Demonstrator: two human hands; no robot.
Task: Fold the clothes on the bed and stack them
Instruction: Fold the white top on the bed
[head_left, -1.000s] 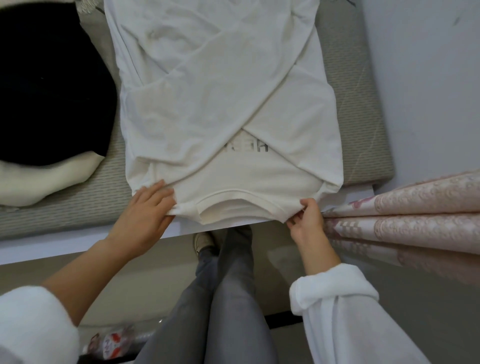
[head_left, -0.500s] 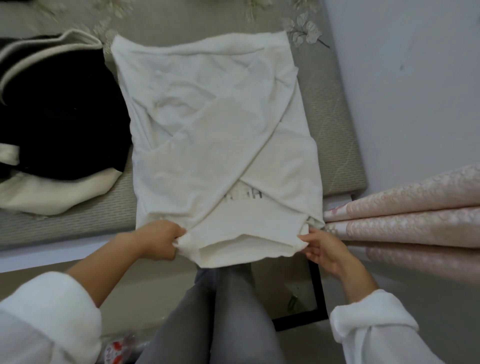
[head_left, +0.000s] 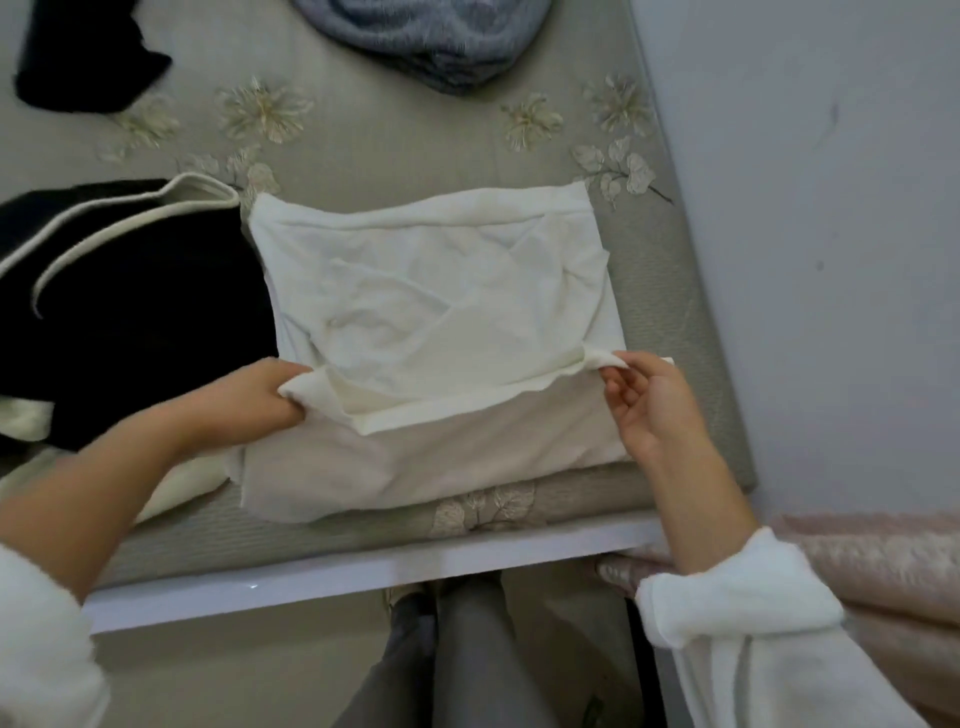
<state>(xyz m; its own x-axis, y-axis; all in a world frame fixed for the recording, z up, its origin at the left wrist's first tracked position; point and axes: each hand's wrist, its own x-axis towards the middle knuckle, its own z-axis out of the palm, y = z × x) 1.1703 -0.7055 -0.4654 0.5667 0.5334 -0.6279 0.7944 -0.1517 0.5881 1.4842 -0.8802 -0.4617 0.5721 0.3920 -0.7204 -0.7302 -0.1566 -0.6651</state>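
Observation:
A white T-shirt (head_left: 441, 296) lies on the bed (head_left: 363, 130), its near end folded up and over the rest. My left hand (head_left: 260, 400) grips the left corner of that folded edge in curled fingers. On the right, my right hand (head_left: 644, 400) pinches the other corner between thumb and fingertips, with its other fingers loose. The lifted edge hangs a little above the lower layer of the shirt.
A black garment with cream trim (head_left: 119, 306) lies touching the shirt's left side. A grey fluffy garment (head_left: 431, 36) and another black piece (head_left: 78, 57) lie farther back. A wall (head_left: 831, 208) bounds the right; pink fabric (head_left: 883, 582) sits at the bed's near right corner.
Both hands have lifted the shirt's near collar end off the bed's edge and carried it away from me, folding it over the body. The view has tilted upward.

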